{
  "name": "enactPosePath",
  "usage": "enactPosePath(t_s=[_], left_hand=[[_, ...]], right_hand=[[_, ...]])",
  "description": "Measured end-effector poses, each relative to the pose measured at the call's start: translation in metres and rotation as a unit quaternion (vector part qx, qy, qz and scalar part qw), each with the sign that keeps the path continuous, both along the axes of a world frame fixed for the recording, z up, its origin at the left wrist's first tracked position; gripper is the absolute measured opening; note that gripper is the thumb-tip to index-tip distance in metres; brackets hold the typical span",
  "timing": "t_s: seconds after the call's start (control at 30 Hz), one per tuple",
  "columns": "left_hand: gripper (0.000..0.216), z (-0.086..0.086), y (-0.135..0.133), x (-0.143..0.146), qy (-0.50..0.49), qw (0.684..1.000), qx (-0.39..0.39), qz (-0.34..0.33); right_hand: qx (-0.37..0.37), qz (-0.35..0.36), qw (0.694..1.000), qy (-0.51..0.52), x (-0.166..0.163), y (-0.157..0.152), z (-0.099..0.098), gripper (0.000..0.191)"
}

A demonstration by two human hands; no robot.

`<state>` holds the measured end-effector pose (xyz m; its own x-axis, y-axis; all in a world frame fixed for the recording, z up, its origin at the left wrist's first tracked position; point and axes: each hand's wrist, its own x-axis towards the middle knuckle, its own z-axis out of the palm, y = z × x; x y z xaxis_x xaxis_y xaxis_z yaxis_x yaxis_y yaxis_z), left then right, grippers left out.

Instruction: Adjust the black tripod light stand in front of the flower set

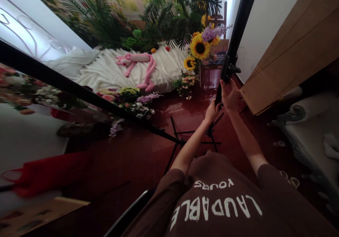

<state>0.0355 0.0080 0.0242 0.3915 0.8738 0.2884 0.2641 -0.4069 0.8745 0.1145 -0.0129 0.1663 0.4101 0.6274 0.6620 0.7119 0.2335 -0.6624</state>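
A black tripod stand [233,42] rises at the right, its clamp collar and knob [230,67] above my hands. My left hand [212,111] is wrapped round the pole's lower section. Just above it, my right hand [230,95] grips the pole under the collar, thumb against the tube and fingers partly hidden. The legs [211,132] of this stand rest on the dark red floor. To the left leans the pole of a second black stand [100,102], with its spread legs [172,148] close to the first stand's.
A white-draped platform [106,67] carries a pink plush toy [139,58]. Sunflowers [200,48] and palm leaves [182,4] stand behind. At the right are a large brown board [288,49] and a rolled whitish sheet [309,110]. A red bag [47,173] lies at the left.
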Motion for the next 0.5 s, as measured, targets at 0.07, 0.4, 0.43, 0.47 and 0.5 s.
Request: enactPosePath(t_s=[0.07,0.4,0.43,0.47,0.5], left_hand=[[0.034,0.0,-0.001,0.002,0.006,1.0,-0.002,0.012],[0.037,-0.006,0.0,0.003,-0.006,1.0,0.007,0.026],[0.037,-0.006,0.001,0.003,-0.008,1.0,0.011,0.027],[0.037,-0.006,0.001,0.003,-0.011,0.999,0.014,0.027],[0.037,-0.007,0.001,0.003,-0.012,0.999,0.016,0.026]], right_hand=[[0.008,0.014,1.0,0.016,0.001,0.001,0.0,0.051],[-0.149,0.158,0.972,0.094,0.061,-0.046,-0.08,0.028],[-0.16,0.16,0.968,0.108,0.063,-0.051,-0.09,0.027],[-0.167,0.16,0.964,0.129,0.065,-0.054,-0.097,0.026],[-0.171,0.161,0.96,0.155,0.064,-0.057,-0.103,0.026]])
